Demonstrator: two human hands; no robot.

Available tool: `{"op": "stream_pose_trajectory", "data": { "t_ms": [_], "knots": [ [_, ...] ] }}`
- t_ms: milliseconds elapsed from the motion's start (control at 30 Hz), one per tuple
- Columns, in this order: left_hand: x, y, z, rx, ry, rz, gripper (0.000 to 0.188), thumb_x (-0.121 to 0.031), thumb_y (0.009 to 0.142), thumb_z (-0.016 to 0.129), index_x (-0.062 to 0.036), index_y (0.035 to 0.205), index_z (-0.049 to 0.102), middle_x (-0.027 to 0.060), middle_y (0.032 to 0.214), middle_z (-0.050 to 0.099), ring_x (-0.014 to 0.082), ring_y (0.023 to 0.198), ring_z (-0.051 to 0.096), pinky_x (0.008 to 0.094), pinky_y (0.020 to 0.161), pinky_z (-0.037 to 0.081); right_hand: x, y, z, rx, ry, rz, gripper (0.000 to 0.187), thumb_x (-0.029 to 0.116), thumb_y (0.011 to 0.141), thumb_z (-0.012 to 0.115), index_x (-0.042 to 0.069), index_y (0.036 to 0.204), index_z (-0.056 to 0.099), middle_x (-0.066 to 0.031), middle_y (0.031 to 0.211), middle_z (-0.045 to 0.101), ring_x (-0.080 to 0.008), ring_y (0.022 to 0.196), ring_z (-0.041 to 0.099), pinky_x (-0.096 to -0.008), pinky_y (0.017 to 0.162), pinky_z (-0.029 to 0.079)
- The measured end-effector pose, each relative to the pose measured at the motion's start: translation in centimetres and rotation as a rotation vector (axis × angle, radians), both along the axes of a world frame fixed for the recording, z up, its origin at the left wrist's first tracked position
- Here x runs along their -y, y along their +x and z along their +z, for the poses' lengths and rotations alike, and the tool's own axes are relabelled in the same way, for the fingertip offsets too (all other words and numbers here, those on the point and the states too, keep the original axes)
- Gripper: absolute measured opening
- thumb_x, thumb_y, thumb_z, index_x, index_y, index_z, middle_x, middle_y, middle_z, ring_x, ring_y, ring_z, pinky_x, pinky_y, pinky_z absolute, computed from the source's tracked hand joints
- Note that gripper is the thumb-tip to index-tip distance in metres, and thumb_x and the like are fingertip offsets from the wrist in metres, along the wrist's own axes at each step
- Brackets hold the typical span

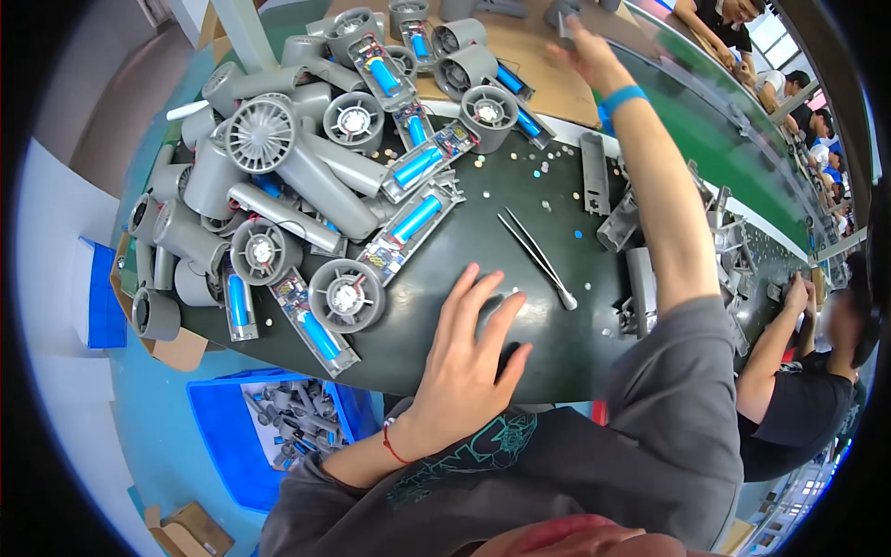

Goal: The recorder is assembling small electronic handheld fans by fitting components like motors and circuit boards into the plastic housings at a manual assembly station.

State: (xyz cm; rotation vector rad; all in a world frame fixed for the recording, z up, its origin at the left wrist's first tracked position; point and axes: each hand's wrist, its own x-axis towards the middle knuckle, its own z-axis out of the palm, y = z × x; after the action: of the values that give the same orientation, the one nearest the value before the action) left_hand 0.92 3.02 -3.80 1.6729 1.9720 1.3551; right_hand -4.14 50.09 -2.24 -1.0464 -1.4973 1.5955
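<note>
My left hand (pixel 464 367) hovers above the dark table (pixel 408 353) near its front edge, fingers spread and holding nothing. A pair of metal tweezers (pixel 541 263) lies to its right, tips pointing away from me. At the far side my right hand (pixel 594 60) reaches out, somewhat blurred, with thumb and fingers apart. A grey part (pixel 561 13) is by its fingertips; whether they touch cannot be made out. Left of my left hand sit grey fan housings, one (pixel 346 295) with round vanes and an open handle (pixel 320 339) showing a blue cylindrical battery and a circuit board.
A large heap of grey fan housings (pixel 260 135) fills the table's left. Grey shell pieces (pixel 640 278) lie at the right, near small scattered discs (pixel 546 167). Cardboard (pixel 548 88) covers the far side, beside a green conveyor (pixel 687 121). A blue bin (pixel 218 432) stands below; a co-worker (pixel 798 381) sits right.
</note>
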Motion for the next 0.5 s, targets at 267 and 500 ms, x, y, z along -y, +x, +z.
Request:
{"op": "stream_pose_trajectory", "data": {
  "t_ms": [267,500],
  "knots": [
    [0.6,0.4,0.1,0.018,0.037,-0.063,0.049,-0.014,0.079,0.079,-0.0066,0.125,0.064,0.0168,0.139,0.051,0.0423,0.136,0.044,0.0506,0.110,0.040,-0.6,-6.5,-1.7,0.786,1.166,0.020,0.053,0.027,0.088,0.065,0.015,0.139,0.054,-0.0176,0.137,0.060,-0.0401,0.125,0.057,-0.0495,0.107,0.046],
    [0.2,0.3,-0.1,-0.026,0.020,-0.030,0.039,-0.015,0.081,0.078,-0.0070,0.117,0.068,0.0138,0.131,0.057,0.0374,0.129,0.051,0.0470,0.104,0.045,-1.9,-11.3,-3.0,0.805,1.395,0.123,0.046,0.034,0.091,0.067,0.018,0.133,0.057,-0.0091,0.130,0.063,-0.0353,0.125,0.055,-0.0500,0.104,0.045]
  ]
}}
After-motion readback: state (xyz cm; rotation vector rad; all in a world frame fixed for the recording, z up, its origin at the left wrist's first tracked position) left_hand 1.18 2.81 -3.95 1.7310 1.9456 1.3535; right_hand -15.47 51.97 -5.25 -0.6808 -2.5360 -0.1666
